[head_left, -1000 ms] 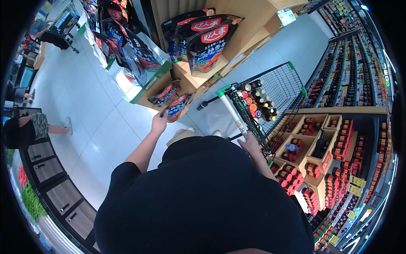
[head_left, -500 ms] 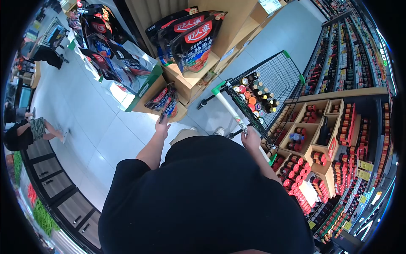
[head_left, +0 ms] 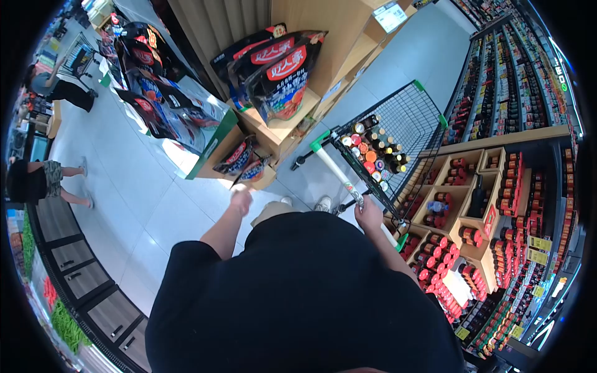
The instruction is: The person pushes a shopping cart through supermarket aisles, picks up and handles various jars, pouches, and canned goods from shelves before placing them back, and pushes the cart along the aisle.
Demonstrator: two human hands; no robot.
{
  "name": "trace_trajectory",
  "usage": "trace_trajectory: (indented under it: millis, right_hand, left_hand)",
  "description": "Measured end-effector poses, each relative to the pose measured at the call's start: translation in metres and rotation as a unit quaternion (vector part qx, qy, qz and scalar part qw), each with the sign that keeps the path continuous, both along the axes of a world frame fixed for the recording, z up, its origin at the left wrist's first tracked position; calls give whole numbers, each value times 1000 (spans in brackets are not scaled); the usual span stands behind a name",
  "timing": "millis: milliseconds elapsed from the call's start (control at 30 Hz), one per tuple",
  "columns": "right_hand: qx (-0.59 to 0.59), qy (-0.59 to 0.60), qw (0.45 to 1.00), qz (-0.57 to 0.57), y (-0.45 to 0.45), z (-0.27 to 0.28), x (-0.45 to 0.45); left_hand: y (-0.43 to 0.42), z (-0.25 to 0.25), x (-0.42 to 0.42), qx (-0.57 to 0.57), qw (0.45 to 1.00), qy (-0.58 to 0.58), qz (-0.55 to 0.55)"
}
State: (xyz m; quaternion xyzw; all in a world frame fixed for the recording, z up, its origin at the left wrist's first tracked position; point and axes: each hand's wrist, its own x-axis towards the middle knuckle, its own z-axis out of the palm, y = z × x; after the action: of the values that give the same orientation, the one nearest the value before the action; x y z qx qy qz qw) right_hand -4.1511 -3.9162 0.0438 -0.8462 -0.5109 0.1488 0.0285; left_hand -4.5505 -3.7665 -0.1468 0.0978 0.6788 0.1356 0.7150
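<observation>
My right hand [head_left: 368,214] is wrapped round the white handle [head_left: 339,169] of a shopping cart [head_left: 413,124]. Bottles and jars [head_left: 376,149] with coloured caps stand grouped near the handle end of the cart. Slightly blurred, my left hand [head_left: 241,199] is closed in front of a low wooden shelf; a thin dark edge shows at its fingers, too small to name. Just beyond that hand are dark printed pouches [head_left: 237,156] on the low shelf. Larger black pouches [head_left: 285,74] with red labels stand on the step above.
More pouches fill a green-edged display box [head_left: 214,133] at the left. Wooden crates of red-lidded jars [head_left: 435,258] line the right, beside long stocked shelves [head_left: 504,81]. Another person [head_left: 43,180] is at the far left, near dark drawers [head_left: 74,273] below vegetables.
My left hand has drawn back a little toward me from the low pouches, and the dark thing at its fingers shows less. My right hand stays on the handle. The person at left has shifted.
</observation>
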Motion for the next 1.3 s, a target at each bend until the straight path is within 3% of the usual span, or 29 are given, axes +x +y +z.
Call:
trace_trajectory:
  millis: [33,67,100,133,200,233,300,367,567,633,700,733,767,800,900,967,1033,1067,1100,1133,1200,1300]
  right_hand:
    - [-4,2,1000,-7,2,-2,1]
    - [1,3,1000,-11,5,-2,1]
    - [-19,2,1000,-22,7,3,-1]
    - [-39,0,999,-32,8,6,-2]
    - [-43,2,998,-40,8,5,-1]
    - [-48,3,998,-42,10,5,0]
    - [-37,43,997,-46,9,6,2]
    - [-35,42,998,-43,10,12,-1]
    - [6,78,997,-20,8,23,-4]
    - [-48,114,992,-39,8,24,1]
    - [179,185,966,0,-2,6,8]
    - [172,220,960,1,0,18,7]
    - [199,297,934,-11,6,32,2]
    - [204,445,871,-40,18,61,-5]
    - [258,668,695,59,51,110,-18]
    - [233,576,771,140,63,139,-18]
    - [112,540,833,46,75,177,-18]
    - [182,574,797,32,79,169,-13]
    - [184,537,823,27,80,166,-6]
    - [193,563,804,13,80,176,-1]
    - [231,637,735,0,82,189,7]
    - [201,624,753,-57,83,204,20]
  left_hand:
    - [-4,41,12,14,992,-32,-120]
    - [-7,77,27,109,975,-31,-193]
    - [-6,69,36,321,911,42,-254]
    - [5,102,52,416,900,-42,-122]
    - [45,185,80,580,814,39,-16]
    - [65,238,85,573,810,118,-31]
    - [99,277,96,669,719,187,2]
    - [126,294,108,678,731,70,22]
    - [152,289,115,617,780,103,-6]
    - [124,302,117,658,750,57,42]
    - [95,323,111,635,771,-5,46]
    - [83,337,112,633,773,-6,40]
    - [69,352,114,603,793,-84,23]
    - [58,358,117,566,808,-161,5]
    - [42,373,142,542,804,-237,-64]
    - [37,381,165,514,814,-261,-70]
    - [35,376,182,486,828,-277,-44]
    - [35,377,188,488,826,-277,-46]
    - [34,379,193,464,835,-296,-26]
    - [33,381,198,440,841,-313,-5]
    - [29,378,197,419,849,-311,-84]
    - [20,378,202,373,850,-326,-180]
